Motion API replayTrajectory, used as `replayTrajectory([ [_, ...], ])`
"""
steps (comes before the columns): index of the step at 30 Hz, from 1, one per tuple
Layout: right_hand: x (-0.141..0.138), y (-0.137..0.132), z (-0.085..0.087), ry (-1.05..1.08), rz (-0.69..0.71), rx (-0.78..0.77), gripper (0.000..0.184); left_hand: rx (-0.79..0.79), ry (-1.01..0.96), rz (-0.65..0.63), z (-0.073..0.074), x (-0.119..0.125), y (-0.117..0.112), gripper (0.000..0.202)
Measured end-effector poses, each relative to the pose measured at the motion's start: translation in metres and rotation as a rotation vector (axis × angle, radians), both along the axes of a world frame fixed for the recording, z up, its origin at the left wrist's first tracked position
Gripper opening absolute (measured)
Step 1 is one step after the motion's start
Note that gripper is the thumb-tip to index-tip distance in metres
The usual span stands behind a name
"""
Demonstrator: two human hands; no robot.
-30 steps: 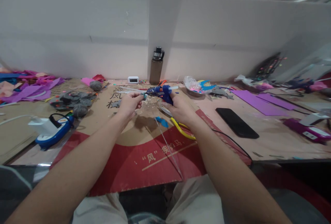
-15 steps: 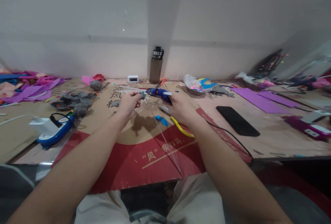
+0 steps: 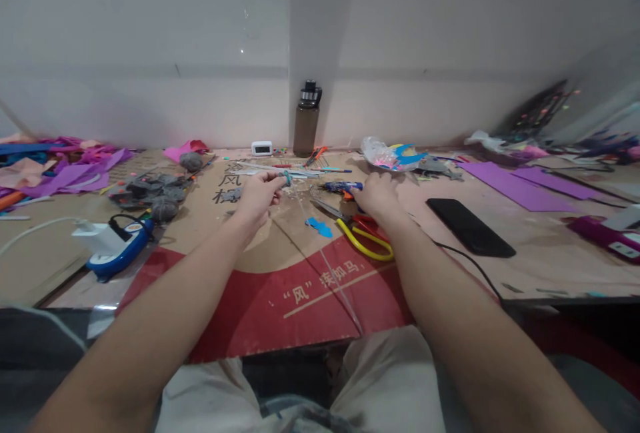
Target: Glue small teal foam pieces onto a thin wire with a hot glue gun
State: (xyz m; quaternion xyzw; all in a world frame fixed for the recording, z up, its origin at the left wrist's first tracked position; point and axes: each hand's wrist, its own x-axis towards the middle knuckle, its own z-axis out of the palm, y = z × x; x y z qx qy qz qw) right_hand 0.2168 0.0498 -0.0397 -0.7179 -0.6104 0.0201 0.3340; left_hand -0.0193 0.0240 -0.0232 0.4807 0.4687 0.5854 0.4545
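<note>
My left hand (image 3: 260, 198) is closed in a pinch on a small teal piece (image 3: 287, 178), too small to make out fully, held above the cardboard. A blue hot glue gun (image 3: 341, 186) with an orange trigger is low over the table, its nozzle toward the left. Around its rear end is my right hand (image 3: 379, 194), the fingers partly hidden. Scissors (image 3: 367, 241) with yellow and red handles lie just in front of that hand. Between my hands a blue cut-out piece (image 3: 319, 226) rests on the cardboard (image 3: 240, 313).
A dark bottle (image 3: 307, 123) and a small white clock (image 3: 261, 148) stand at the back. Grey yarn-like pieces (image 3: 150, 193) and a blue power strip (image 3: 123, 250) sit left. Rightward are a plastic-covered bowl (image 3: 387, 156), a black phone (image 3: 470, 228), purple sheets (image 3: 515, 185) and a black cord (image 3: 465, 256).
My right hand has moved right and lowered with the glue gun, away from the teal piece. The scissors show more fully. My left hand keeps its pinch; the view has shifted slightly.
</note>
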Motion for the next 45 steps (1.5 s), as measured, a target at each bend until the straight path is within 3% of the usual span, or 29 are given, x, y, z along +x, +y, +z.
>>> replayTrajectory([
  [2,-0.011,-0.007,0.006,0.126,0.011,0.105,0.022,0.049,0.079,0.023,-0.001,0.001,-0.001,0.007],
  [4,-0.033,-0.017,0.010,0.448,0.234,0.101,0.016,0.104,0.166,0.031,-0.002,0.001,-0.001,0.007],
  [7,-0.072,-0.035,0.008,1.008,0.560,-0.137,0.026,0.185,0.309,0.042,-0.002,0.003,-0.003,0.008],
  [9,-0.090,-0.042,0.003,1.106,0.633,-0.234,0.035,0.215,0.386,0.068,-0.001,0.005,-0.005,0.010],
  [11,-0.094,-0.043,-0.001,1.005,0.656,-0.177,0.033,0.228,0.430,0.077,0.001,0.006,-0.008,0.011],
  [15,-0.082,-0.040,-0.002,0.656,0.626,0.111,0.009,0.236,0.430,0.037,0.002,0.010,-0.012,0.011],
  [19,-0.072,-0.040,0.004,0.569,0.602,0.210,0.011,0.215,0.365,-0.004,0.002,0.014,-0.014,0.012],
  [33,-0.066,-0.042,0.009,0.309,0.567,0.186,0.041,0.204,0.303,-0.073,0.002,0.019,-0.018,0.013],
  [37,-0.065,-0.041,0.009,0.322,0.580,0.193,0.019,0.192,0.292,-0.064,0.004,0.019,-0.019,0.013],
  [40,-0.063,-0.040,0.008,0.367,0.591,0.254,0.023,0.170,0.266,-0.051,0.006,0.019,-0.019,0.012],
  [45,-0.056,-0.041,0.012,0.212,0.595,0.374,0.004,0.166,0.260,-0.056,0.006,0.018,-0.018,0.011],
])
